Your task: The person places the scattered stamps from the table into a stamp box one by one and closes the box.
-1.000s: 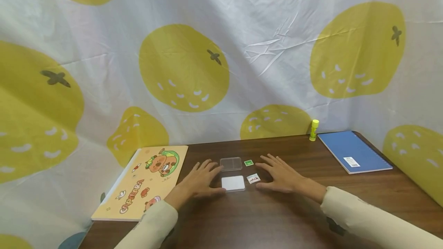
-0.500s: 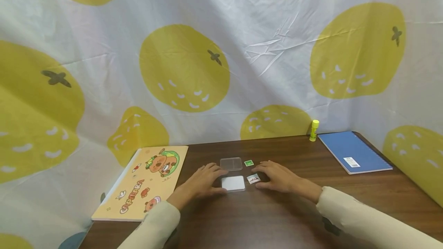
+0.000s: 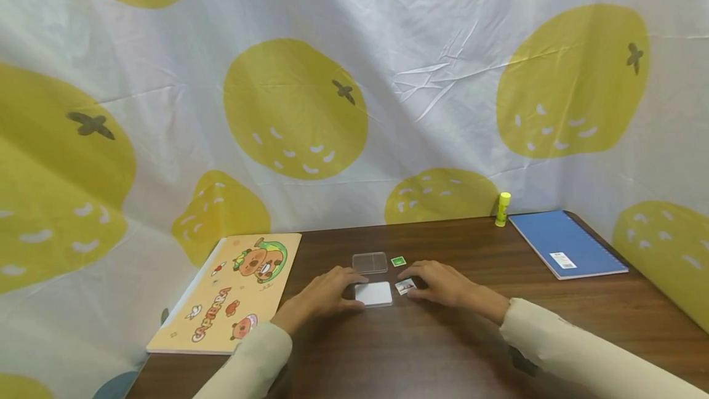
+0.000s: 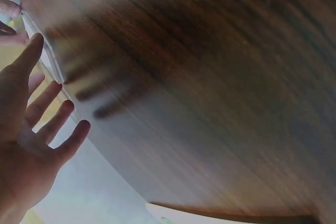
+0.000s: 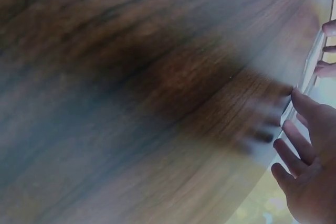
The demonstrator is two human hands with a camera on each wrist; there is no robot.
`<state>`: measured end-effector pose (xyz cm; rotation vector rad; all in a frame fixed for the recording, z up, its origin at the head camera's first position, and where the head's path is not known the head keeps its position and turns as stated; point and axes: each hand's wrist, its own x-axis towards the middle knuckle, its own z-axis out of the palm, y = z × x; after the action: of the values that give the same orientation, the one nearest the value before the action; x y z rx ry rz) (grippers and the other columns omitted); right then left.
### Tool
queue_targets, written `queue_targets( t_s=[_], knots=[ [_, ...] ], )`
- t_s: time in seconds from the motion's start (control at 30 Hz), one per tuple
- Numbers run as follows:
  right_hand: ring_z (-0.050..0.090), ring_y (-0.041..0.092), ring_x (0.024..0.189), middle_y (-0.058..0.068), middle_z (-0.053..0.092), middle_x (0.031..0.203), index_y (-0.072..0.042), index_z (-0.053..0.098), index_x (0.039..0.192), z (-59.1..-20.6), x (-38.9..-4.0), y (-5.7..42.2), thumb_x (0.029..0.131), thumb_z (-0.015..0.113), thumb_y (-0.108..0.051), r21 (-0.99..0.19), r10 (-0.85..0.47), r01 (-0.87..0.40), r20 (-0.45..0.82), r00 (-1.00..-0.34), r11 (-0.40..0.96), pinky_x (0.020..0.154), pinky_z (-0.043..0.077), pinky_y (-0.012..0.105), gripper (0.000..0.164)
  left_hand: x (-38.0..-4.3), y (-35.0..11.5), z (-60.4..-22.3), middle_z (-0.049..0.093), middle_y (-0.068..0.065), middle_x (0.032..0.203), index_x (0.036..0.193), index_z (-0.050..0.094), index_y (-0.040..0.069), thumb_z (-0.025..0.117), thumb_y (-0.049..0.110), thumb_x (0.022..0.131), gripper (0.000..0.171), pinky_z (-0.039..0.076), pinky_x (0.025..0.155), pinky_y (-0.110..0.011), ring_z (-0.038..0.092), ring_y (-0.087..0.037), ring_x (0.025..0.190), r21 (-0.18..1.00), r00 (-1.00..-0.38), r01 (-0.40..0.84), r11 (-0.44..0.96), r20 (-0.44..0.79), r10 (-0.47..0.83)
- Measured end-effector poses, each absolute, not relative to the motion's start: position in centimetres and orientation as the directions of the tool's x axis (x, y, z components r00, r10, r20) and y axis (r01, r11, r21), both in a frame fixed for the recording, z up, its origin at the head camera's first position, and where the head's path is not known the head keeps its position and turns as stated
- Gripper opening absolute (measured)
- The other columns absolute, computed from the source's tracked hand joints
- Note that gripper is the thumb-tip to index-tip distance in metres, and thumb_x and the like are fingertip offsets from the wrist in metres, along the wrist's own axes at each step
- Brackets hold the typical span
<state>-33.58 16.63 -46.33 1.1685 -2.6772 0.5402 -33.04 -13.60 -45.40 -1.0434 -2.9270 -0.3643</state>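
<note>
A shallow clear plastic case with a white sheet in it lies flat on the dark wooden table. My left hand is at its left side, thumb by the near corner and index fingertip by the far one. In the left wrist view the fingers are loosely spread. A small stamp-like paper with a picture lies just right of the case. Over its right part arches my right hand, index fingertip at the far edge and thumb beside the near corner. Beyond lie an empty clear lid and a small green stamp.
A yellow notebook with capybara drawings lies on the left of the table. At the back right are a standing glue stick and a blue spiral notebook. A fruit-print curtain hangs behind.
Both hands have come down and drawn inward, with fingers bending more. The left is closer around the case, the right closer over the picture stamp. The things on the table stay in place.
</note>
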Motion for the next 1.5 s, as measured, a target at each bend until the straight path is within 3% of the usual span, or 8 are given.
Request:
queue_targets(
  t_s=[0.2, 0.5, 0.93, 1.3, 1.5],
  knots=[
    [0.07, 0.027, 0.107, 0.006, 0.073, 0.114, -0.009, 0.076, 0.118, -46.4, -34.0, 16.4, 0.093, 0.079, -0.018, -0.247, -0.686, -0.756, 0.319, -0.654, 0.605, 0.09, 0.057, 0.049, 0.027, -33.1, -13.7, -45.5, 0.067, -0.002, 0.131, 0.133, 0.071, 0.018, 0.082, 0.041, 0.089, 0.05, 0.053, 0.096, -0.043, 0.059, -0.02, 0.116, 0.206, -0.77, 0.636, 0.743, 0.109, 0.629],
    [0.069, 0.022, 0.101, 0.001, 0.072, 0.107, -0.015, 0.08, 0.109, -46.7, -34.0, 16.3, 0.094, 0.078, -0.02, -0.22, -0.691, -0.76, 0.321, -0.648, 0.611, 0.087, 0.058, 0.044, 0.016, -33.3, -13.7, -45.9, 0.066, -0.001, 0.129, 0.129, 0.073, 0.017, 0.081, 0.041, 0.09, 0.047, 0.051, 0.1, -0.04, 0.058, -0.019, 0.117, 0.221, -0.774, 0.631, 0.743, 0.11, 0.624],
    [0.068, 0.023, 0.101, 0.002, 0.072, 0.106, -0.013, 0.08, 0.109, -46.4, -33.9, 16.1, 0.094, 0.078, -0.018, -0.206, -0.701, -0.775, 0.336, -0.63, 0.598, 0.088, 0.058, 0.044, 0.016, -33.5, -13.4, -45.8, 0.068, -0.004, 0.121, 0.123, 0.076, 0.013, 0.088, 0.035, 0.084, 0.046, 0.052, 0.099, -0.041, 0.062, -0.021, 0.111, 0.279, -0.778, 0.624, 0.73, 0.131, 0.615],
    [0.067, 0.022, 0.104, 0.0, 0.071, 0.109, -0.016, 0.08, 0.111, -45.5, -33.7, 14.7, 0.095, 0.077, -0.023, -0.23, -0.694, -0.771, 0.34, -0.635, 0.594, 0.088, 0.057, 0.043, 0.017, -33.9, -13.4, -45.6, 0.071, -0.006, 0.125, 0.119, 0.078, 0.011, 0.092, 0.032, 0.078, 0.047, 0.052, 0.103, -0.041, 0.066, -0.023, 0.118, 0.337, -0.793, 0.599, 0.727, 0.124, 0.596],
    [0.067, 0.031, 0.114, 0.009, 0.07, 0.121, -0.015, 0.079, 0.111, -45.2, -33.2, 13.5, 0.095, 0.076, -0.022, -0.265, -0.681, -0.756, 0.33, -0.654, 0.598, 0.091, 0.057, 0.05, 0.018, -34.2, -13.2, -45.6, 0.07, -0.007, 0.129, 0.117, 0.079, 0.013, 0.093, 0.033, 0.078, 0.046, 0.051, 0.104, -0.041, 0.065, -0.024, 0.121, 0.334, -0.797, 0.593, 0.733, 0.114, 0.593]
  ],
)
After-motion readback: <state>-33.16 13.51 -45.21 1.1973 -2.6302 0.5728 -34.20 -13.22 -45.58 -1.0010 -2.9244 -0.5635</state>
